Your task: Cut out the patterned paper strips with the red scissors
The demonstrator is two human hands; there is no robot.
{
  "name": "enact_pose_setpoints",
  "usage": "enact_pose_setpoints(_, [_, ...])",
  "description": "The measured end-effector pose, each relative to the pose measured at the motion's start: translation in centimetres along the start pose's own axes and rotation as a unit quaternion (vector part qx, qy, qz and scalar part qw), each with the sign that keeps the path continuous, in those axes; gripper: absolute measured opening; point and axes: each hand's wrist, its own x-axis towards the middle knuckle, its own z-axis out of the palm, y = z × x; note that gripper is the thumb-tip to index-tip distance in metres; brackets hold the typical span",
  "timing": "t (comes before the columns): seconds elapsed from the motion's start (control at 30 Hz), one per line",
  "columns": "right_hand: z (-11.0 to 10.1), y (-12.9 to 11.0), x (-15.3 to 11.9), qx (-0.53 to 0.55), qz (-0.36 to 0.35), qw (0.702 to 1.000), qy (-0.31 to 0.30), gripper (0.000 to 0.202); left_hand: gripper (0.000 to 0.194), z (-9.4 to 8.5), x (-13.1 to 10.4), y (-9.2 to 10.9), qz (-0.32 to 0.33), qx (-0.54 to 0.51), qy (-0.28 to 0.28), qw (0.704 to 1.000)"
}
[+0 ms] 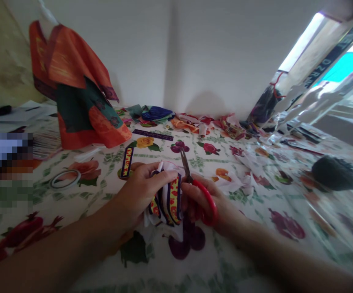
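A bundle of patterned ribbon, yellow with red motifs and dark borders, is gripped in my left hand. White material shows among the ribbon's folds. Close against its right side, my right hand holds scissors with red handles. Their metal blades point up and away from me, beyond the ribbon. Whether the right fingertips also touch the ribbon I cannot tell. Just past my left hand, a short strip of the same ribbon lies on the floral tablecloth.
A roll of white tape lies to the left. Behind it stands an orange and green garment. Crumpled fabric scraps line the wall, with a dark purple strip before them. A dark bundle sits at the right.
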Motion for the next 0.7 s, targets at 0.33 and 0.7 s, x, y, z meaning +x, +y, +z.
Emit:
enact_pose_setpoints(0.33, [0.0,-0.7,0.0,-0.002,-0.015,0.999,0.037,0.035,0.008,0.0,-0.2,0.2,-0.004,-0.009,-0.041,0.999])
enact_pose_setpoints(0.7, [-0.1,-1.6,-0.4,-0.022,-0.149,0.985,0.089,0.037,0.009,-1.1,0.7,-0.2,-0.035,0.092,-0.179,0.979])
